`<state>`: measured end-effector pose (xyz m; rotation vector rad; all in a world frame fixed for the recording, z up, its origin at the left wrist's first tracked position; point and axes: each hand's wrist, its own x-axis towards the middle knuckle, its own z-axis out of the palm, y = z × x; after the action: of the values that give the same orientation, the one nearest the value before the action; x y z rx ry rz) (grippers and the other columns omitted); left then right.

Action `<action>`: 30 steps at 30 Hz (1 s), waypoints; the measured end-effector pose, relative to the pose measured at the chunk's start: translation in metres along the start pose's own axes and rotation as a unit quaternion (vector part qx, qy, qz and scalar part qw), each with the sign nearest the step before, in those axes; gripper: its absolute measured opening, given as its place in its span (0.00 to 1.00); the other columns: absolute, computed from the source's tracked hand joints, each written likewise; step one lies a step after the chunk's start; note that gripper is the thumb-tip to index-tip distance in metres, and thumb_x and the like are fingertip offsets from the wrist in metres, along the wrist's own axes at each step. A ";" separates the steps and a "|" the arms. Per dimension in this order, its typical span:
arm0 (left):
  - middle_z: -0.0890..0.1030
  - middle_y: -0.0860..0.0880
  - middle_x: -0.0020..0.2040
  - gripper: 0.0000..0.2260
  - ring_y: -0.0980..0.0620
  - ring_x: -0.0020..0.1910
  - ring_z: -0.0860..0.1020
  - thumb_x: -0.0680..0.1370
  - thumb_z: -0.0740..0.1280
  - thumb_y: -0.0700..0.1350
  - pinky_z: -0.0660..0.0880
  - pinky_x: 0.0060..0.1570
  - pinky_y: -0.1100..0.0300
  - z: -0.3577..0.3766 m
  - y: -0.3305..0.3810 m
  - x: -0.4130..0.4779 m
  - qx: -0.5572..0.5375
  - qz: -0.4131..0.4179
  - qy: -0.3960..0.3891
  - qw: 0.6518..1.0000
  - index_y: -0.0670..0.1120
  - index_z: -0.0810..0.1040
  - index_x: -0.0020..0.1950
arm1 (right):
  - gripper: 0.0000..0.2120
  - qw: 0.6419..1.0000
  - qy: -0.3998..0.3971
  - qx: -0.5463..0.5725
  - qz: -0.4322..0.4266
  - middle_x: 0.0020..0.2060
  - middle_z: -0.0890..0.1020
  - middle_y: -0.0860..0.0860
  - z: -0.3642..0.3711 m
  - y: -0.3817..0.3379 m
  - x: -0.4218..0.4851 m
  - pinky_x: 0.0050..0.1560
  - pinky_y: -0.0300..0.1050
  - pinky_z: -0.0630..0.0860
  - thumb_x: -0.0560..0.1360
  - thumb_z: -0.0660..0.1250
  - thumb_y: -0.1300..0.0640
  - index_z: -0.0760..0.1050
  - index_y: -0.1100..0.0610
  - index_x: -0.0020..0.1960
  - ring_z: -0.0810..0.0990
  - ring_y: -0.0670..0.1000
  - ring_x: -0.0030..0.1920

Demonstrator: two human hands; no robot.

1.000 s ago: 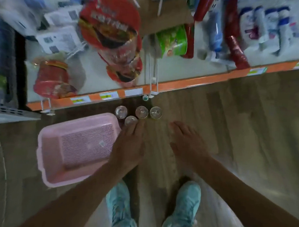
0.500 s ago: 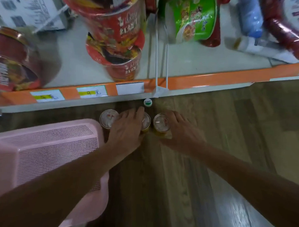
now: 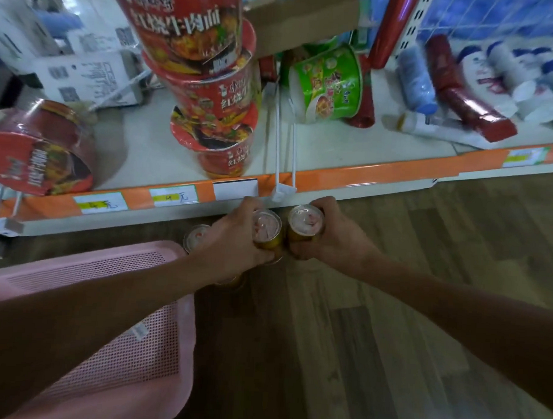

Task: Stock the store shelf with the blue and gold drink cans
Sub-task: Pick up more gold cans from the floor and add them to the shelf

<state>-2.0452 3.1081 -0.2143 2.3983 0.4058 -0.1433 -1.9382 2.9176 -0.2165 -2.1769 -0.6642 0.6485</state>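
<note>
My left hand (image 3: 232,239) grips a gold drink can (image 3: 267,228) just below the shelf's orange front edge (image 3: 349,177). Right beside it, my right hand (image 3: 334,237) grips a second gold can (image 3: 305,221). The two held cans nearly touch. A third can (image 3: 195,236) stands on the wooden floor to the left, partly behind my left hand. Another can (image 3: 231,281) peeks out from under my left wrist. The cans' blue parts are hidden from above.
An upturned pink plastic basket (image 3: 106,312) lies on the floor at the left. On the white shelf (image 3: 145,146) stand stacked red noodle cups (image 3: 216,105), a green noodle cup (image 3: 328,85) and a white wire divider (image 3: 285,152). Wooden floor (image 3: 390,341) stretches to the right.
Both hands went from reaching flat over the floor cans to curling round one can each. The view has moved closer to the shelf.
</note>
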 end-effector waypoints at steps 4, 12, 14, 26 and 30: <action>0.77 0.58 0.57 0.33 0.58 0.54 0.77 0.65 0.81 0.55 0.74 0.47 0.63 -0.017 0.023 -0.009 -0.091 0.044 0.021 0.995 0.59 0.67 0.64 | 0.29 0.998 -0.007 0.053 -0.011 0.50 0.82 0.41 -0.037 -0.018 -0.017 0.47 0.36 0.77 0.66 0.80 0.50 0.69 0.44 0.61 0.80 0.38 0.50; 0.78 0.59 0.60 0.32 0.60 0.60 0.78 0.68 0.80 0.50 0.76 0.56 0.62 -0.046 0.054 -0.009 -0.303 0.081 0.026 0.949 0.57 0.68 0.67 | 0.30 0.976 0.002 0.215 -0.046 0.57 0.82 0.45 -0.070 -0.053 -0.029 0.59 0.48 0.78 0.69 0.79 0.53 0.70 0.46 0.67 0.81 0.47 0.58; 0.78 0.57 0.61 0.32 0.55 0.62 0.78 0.67 0.78 0.52 0.77 0.59 0.54 -0.051 0.059 -0.006 -0.342 0.064 0.049 0.936 0.60 0.69 0.68 | 0.31 0.965 0.018 0.259 -0.042 0.57 0.83 0.46 -0.072 -0.059 -0.028 0.61 0.51 0.78 0.68 0.78 0.50 0.70 0.46 0.67 0.81 0.48 0.59; 0.82 0.46 0.57 0.20 0.47 0.55 0.83 0.71 0.70 0.51 0.78 0.60 0.42 -0.057 0.083 -0.007 -0.479 0.003 0.041 0.877 0.52 0.76 0.63 | 0.43 0.917 0.010 0.398 -0.007 0.61 0.80 0.58 -0.068 -0.073 -0.022 0.58 0.58 0.80 0.62 0.82 0.57 0.64 0.56 0.70 0.83 0.58 0.58; 0.81 0.42 0.59 0.22 0.44 0.55 0.83 0.71 0.70 0.52 0.78 0.59 0.37 -0.057 0.088 -0.010 -0.484 -0.024 0.030 0.874 0.49 0.74 0.64 | 0.41 0.940 0.030 0.340 0.001 0.58 0.81 0.55 -0.072 -0.071 -0.026 0.57 0.57 0.81 0.59 0.84 0.55 0.66 0.52 0.66 0.84 0.54 0.55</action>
<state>-2.0267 3.0802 -0.1150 1.3983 0.4299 0.1020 -1.9301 2.9055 -0.1131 -1.5436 -0.3320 0.6847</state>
